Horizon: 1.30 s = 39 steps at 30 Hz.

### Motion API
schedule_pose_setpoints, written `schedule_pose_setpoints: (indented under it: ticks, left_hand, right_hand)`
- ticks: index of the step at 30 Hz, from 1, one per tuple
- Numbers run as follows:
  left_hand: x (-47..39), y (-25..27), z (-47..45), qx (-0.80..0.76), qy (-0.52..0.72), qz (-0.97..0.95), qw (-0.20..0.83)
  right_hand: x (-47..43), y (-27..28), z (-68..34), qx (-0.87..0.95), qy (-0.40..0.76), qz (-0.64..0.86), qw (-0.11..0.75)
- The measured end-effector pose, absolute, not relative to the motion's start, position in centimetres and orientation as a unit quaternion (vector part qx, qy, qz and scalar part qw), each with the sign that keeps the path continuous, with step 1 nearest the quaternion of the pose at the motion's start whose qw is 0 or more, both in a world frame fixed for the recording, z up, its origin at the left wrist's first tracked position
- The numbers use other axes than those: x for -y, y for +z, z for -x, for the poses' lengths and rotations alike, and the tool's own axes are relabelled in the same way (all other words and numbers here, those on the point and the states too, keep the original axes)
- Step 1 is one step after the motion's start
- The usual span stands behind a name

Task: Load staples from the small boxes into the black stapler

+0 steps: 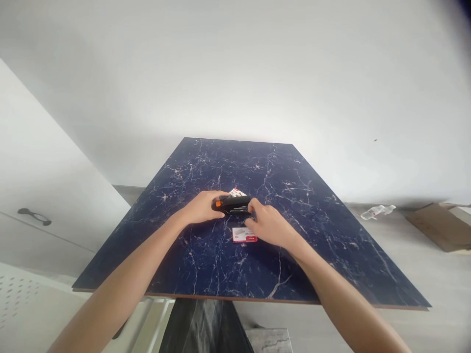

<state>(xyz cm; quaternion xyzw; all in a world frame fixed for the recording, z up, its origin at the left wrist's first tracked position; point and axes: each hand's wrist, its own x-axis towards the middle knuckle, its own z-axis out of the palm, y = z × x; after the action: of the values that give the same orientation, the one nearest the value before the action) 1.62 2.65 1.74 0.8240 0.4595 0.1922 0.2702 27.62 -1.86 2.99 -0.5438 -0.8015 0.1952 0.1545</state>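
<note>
A black stapler (235, 202) with an orange patch at its left end is between my hands over the middle of the table. My left hand (202, 206) grips that left end, thumb below and fingers above. At the stapler's other end, my right hand (270, 223) has its fingers curled onto the tip. A shiny metal strip shows along the stapler's lower side. Just behind it, a small white and red packet (237, 192) is partly hidden. Nearer to me lies a flat red and white staple box (245, 235), close below my right fingers.
The table (176, 264) has a dark blue marbled top. A white wall (235, 73) rises behind it, and a white cabinet with a dark handle (35, 216) is at left. On the floor at right are a clear plastic bottle (378, 212) and a cardboard box (437, 225).
</note>
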Motion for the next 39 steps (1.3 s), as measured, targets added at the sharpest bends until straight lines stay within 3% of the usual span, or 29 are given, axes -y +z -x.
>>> schedule_pose_setpoints:
  ticks: [5, 11, 13, 19, 23, 27, 31, 36, 39]
  left_hand:
    - [-2.4, 1.7, -2.2, -0.46, 0.196, -0.831, 0.243]
    - [-0.5, 1.6, -5.0, -0.453, 0.157, -0.874, 0.083]
    - [0.2, 1.7, -5.5, -0.422, 0.146, -0.888, 0.109]
    - [-1.0, 3.2, -1.2, -0.446, 0.142, -0.866, 0.176]
    - [-2.7, 3.3, 2.9, -0.515, 0.059, -0.824, 0.228]
    - [-2.5, 2.3, 2.4, -0.537, 0.02, -0.811, 0.232]
    - [-1.6, 2.7, 0.5, -0.503, 0.004, -0.827, 0.25]
    - [-1.5, 4.0, 0.8, -0.429, -0.011, -0.829, 0.359]
    - [-1.5, 3.4, 0.2, -0.436, 0.031, -0.828, 0.352]
  right_hand:
    - [1.5, 2.4, -27.3, 0.822, 0.208, 0.509, 0.149]
    - [-0.5, 1.7, -28.6, 0.788, 0.171, 0.555, 0.203]
    - [-0.5, 2.5, -29.4, 0.802, 0.152, 0.548, 0.182]
    - [1.4, 4.9, -30.0, 0.864, 0.25, 0.433, 0.059]
    - [3.3, 4.0, -27.9, 0.873, 0.155, 0.461, 0.036]
    - [4.8, 2.2, -25.3, 0.8, 0.042, 0.598, 0.003]
    - [5.6, 1.6, -23.5, 0.757, 0.031, 0.653, 0.001]
    - [6.7, 2.7, -23.6, 0.759, 0.038, 0.65, 0.005]
    - [8.2, 2.9, -24.5, 0.752, 0.041, 0.657, 0.019]
